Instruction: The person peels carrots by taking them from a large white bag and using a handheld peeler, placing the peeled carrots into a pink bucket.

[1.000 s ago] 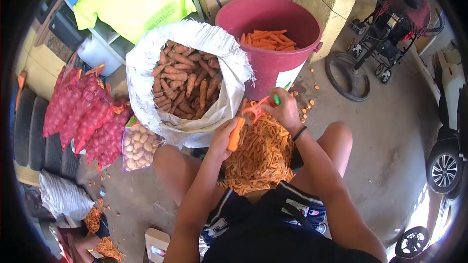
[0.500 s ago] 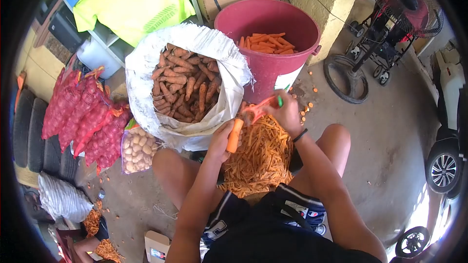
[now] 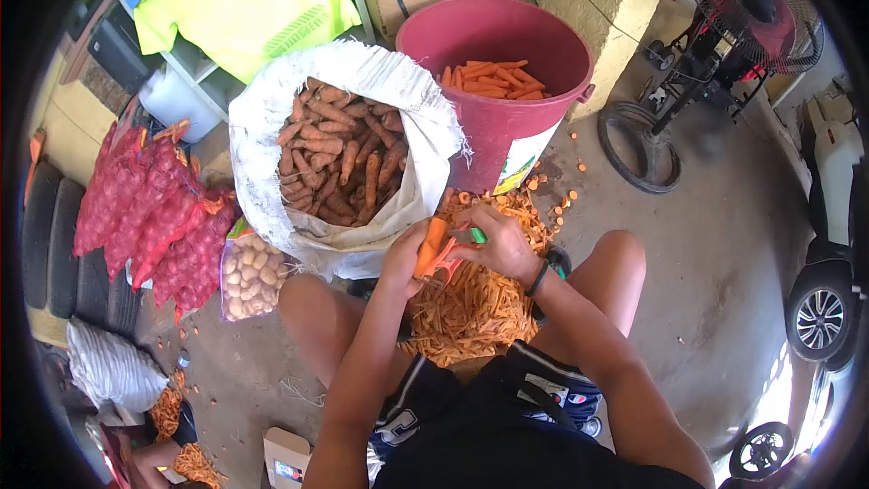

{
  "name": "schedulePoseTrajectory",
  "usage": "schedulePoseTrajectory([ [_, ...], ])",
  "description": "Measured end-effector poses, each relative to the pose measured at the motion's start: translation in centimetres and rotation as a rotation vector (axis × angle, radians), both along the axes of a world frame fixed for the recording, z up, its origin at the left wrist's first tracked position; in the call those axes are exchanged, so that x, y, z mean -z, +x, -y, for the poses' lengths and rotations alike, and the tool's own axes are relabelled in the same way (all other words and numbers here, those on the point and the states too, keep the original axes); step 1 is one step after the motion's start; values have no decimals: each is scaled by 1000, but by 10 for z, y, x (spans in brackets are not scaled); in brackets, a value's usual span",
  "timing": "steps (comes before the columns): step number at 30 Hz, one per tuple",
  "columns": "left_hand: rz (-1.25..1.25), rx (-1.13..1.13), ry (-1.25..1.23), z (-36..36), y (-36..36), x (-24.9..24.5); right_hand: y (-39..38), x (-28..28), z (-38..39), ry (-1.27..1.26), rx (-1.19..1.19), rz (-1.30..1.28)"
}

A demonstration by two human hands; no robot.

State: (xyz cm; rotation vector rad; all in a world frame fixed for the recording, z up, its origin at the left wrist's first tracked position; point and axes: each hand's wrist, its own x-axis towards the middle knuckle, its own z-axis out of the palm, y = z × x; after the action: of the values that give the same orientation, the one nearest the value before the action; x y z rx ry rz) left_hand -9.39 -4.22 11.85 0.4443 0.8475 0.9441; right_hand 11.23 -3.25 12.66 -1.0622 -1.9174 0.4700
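Note:
My left hand [image 3: 405, 258] is closed around a partly peeled carrot [image 3: 429, 248], held tilted over a heap of peelings. In my right hand [image 3: 503, 246] is a peeler [image 3: 444, 263] with red and green parts, its head against the lower part of the carrot. Below both hands the orange carrot peelings [image 3: 475, 308] lie piled between my knees. Just beyond my left hand stands an open white sack [image 3: 258, 149] of unpeeled, soil-stained carrots [image 3: 339, 149]. A dark red bin [image 3: 444, 127] behind my hands holds peeled carrots [image 3: 496, 80].
Carrot ends [image 3: 558, 208] lie scattered on the floor right of the heap. Left are red net bags of onions [image 3: 149, 208] and a bag of potatoes [image 3: 249, 276]. A fan [image 3: 756, 0] and a tyre [image 3: 639, 149] stand right. Another person's arm [image 3: 149, 466] shows lower left.
My right hand has come down and left, bringing the peeler from above the heap onto the carrot. The carrot's tilt has changed slightly in my left hand.

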Motion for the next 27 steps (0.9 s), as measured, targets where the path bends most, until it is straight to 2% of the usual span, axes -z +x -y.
schedulePoseTrajectory([
  [1, -35, 42, 24, 1, -6, 11, -3, 3, 3, 15, -39, 51],
  [3, -102, 135, 70, 1, -18, 40, 12, 9, -15, 1, 170, 100],
  [4, -173, 77, 44, 3, -13, 30, 23, 6, -24, -4, 272, 103],
  [6, -140, 75, 38, 5, -11, 24, 35, -1, -36, -86, 418, 65],
  [10, -49, 112, 75, -2, -9, 32, 7, -4, -7, -49, 40, -33],
  [13, -115, 127, 28, 4, -11, 37, 9, 7, -12, 19, 120, 124],
  [14, -156, 115, 8, 7, -12, 35, 18, 5, -20, -99, 177, 187],
  [16, -231, 90, -15, 10, -8, 18, 33, 3, -34, -59, 329, 138],
  [18, -207, 75, -9, 6, -12, 30, 37, 1, -36, -58, 414, 61],
  [21, -86, 84, 2, 0, -12, 34, 12, 3, -12, -90, 57, -91],
  [22, -34, 95, 0, 1, -12, 36, 4, 4, -5, -31, 5, -5],
  [25, -176, 99, 16, 10, -9, 45, 8, 1, -8, -60, 95, 163],
  [27, -210, 100, -2, 9, -10, 43, 18, 5, -20, 11, 201, 166],
])
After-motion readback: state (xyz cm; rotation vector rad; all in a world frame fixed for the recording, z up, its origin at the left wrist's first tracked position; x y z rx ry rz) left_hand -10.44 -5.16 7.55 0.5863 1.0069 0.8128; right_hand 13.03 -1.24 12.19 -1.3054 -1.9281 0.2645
